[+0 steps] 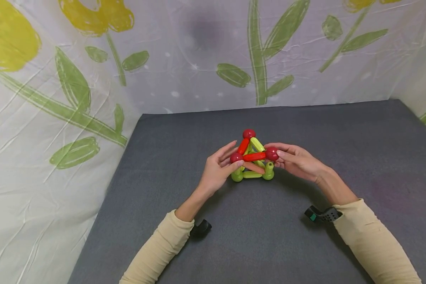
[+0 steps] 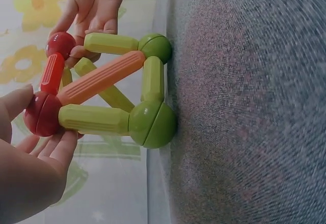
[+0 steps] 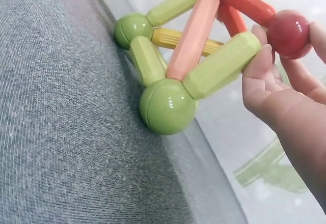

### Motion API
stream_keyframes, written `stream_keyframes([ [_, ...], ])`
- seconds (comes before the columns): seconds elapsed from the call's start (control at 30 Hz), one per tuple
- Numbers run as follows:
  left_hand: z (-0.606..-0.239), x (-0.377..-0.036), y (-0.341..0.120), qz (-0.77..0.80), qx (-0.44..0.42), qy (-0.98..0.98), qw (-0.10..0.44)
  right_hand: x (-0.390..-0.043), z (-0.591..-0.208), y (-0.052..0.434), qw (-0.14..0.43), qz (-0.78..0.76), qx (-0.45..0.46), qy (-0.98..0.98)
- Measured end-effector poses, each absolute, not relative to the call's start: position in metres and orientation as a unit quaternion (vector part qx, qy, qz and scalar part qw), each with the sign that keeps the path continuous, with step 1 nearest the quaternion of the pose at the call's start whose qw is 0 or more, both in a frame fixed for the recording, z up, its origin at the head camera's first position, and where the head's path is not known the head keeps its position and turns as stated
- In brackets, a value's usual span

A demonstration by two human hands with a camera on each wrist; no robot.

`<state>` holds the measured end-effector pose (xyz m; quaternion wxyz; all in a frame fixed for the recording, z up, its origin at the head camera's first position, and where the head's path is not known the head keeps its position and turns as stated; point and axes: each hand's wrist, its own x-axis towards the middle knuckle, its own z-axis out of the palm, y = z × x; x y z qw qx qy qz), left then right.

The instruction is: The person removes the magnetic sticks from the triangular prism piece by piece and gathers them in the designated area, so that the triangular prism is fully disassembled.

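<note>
A toy frame built of rods and balls stands on the dark tabletop, with red balls on top and green balls (image 3: 168, 107) at the base. My left hand (image 1: 214, 171) pinches the left red ball (image 2: 42, 114) between thumb and fingers. At the other side my right hand (image 1: 299, 162) holds the right red ball (image 3: 288, 34), which joins a red rod (image 1: 254, 157). Beneath that ball, the upper end of a light green rod (image 3: 221, 66) is apart from it and touches a right fingertip. An orange rod (image 2: 102, 79) slants across the front face. A third red ball (image 1: 249, 134) sits at the back.
The dark grey tabletop (image 1: 184, 130) spreads around the frame. Fabric walls (image 1: 184, 71) printed with yellow flowers and green leaves rise behind and at both sides. A dark strap with a device (image 1: 323, 214) sits at the right wrist.
</note>
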<state>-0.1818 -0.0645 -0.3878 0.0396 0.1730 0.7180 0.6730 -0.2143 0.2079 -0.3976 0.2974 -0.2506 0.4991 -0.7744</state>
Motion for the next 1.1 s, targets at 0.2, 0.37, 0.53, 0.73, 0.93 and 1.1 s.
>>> stream_keyframes([
  [0.2, -0.394, -0.186, -0.065, 0.677, 0.163, 0.717, 0.031, -0.215, -0.399, 0.207, 0.305, -0.783, -0.263, 0.474],
  [0.37, -0.392, -0.186, -0.067, 0.679, 0.164, 0.715, 0.027, -0.218, -0.401, 0.206, 0.315, -0.792, -0.276, 0.445],
  [0.53, -0.392, -0.186, -0.069, 0.685, 0.166, 0.709, 0.019, -0.221, -0.402, 0.204, 0.306, -0.820, -0.281, 0.394],
  [0.73, -0.395, -0.186, -0.066, 0.686, 0.157, 0.710, 0.031, -0.221, -0.401, 0.212, 0.242, -0.862, -0.242, 0.375],
  [0.93, -0.396, -0.185, -0.063, 0.684, 0.158, 0.712, 0.034, -0.231, -0.401, 0.229, 0.155, -0.894, -0.120, 0.403],
  [1.1, -0.396, -0.184, -0.065, 0.685, 0.155, 0.711, 0.034, -0.247, -0.406, 0.248, 0.136, -0.894, -0.060, 0.424],
])
